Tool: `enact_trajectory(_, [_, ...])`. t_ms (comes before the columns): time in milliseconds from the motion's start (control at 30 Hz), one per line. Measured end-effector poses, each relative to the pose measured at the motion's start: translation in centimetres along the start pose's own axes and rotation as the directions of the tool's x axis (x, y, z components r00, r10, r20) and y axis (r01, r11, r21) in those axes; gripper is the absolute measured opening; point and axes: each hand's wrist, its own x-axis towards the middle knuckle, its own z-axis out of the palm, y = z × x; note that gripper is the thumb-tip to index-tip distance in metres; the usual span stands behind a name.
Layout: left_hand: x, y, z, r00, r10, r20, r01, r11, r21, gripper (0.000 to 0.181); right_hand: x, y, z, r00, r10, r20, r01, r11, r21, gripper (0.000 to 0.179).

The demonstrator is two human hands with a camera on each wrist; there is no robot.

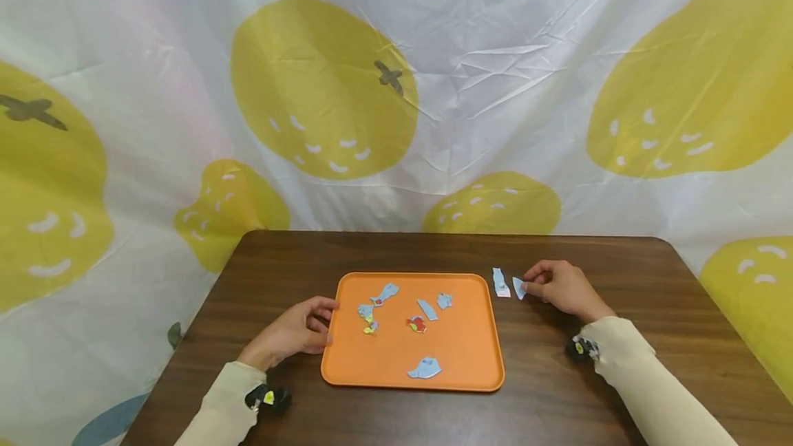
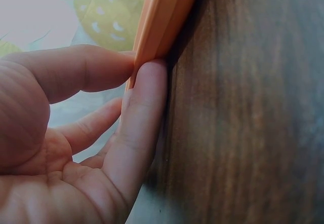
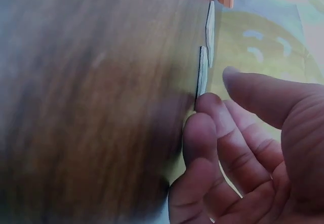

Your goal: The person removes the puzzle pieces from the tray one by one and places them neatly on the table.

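My left hand (image 1: 297, 329) pinches the left rim of an orange tray (image 1: 372, 374), thumb over the edge and a finger against its outer side in the left wrist view. At the tray's right, my right hand (image 1: 565, 288) has its fingertips at the edge of a small light-blue flat piece (image 1: 518, 288), which looks like an irregular puzzle piece. In the right wrist view that piece (image 3: 201, 72) lies flat on the table, and the thumb stands apart above it. A longer blue-and-white piece (image 1: 500, 283) lies between it and the tray.
Several irregular pieces lie spread on the tray: a joined blue-and-yellow group (image 1: 368, 319), a red one (image 1: 416, 324), a blue strip (image 1: 427, 309) and a larger blue one (image 1: 425, 367) near the front rim. Behind the brown wooden table (image 1: 557, 391) hangs a fruit-print curtain (image 1: 495, 122).
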Motion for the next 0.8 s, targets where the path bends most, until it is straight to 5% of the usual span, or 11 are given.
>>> enact_trajectory(800, [0.0,-0.1,-0.2,1.000,0.009,0.009,-0.009,1.000,-0.004,0.069,-0.8,-4.0,2.7,0.994,-0.107,-0.007,0.107,0.989,0.106,0.022])
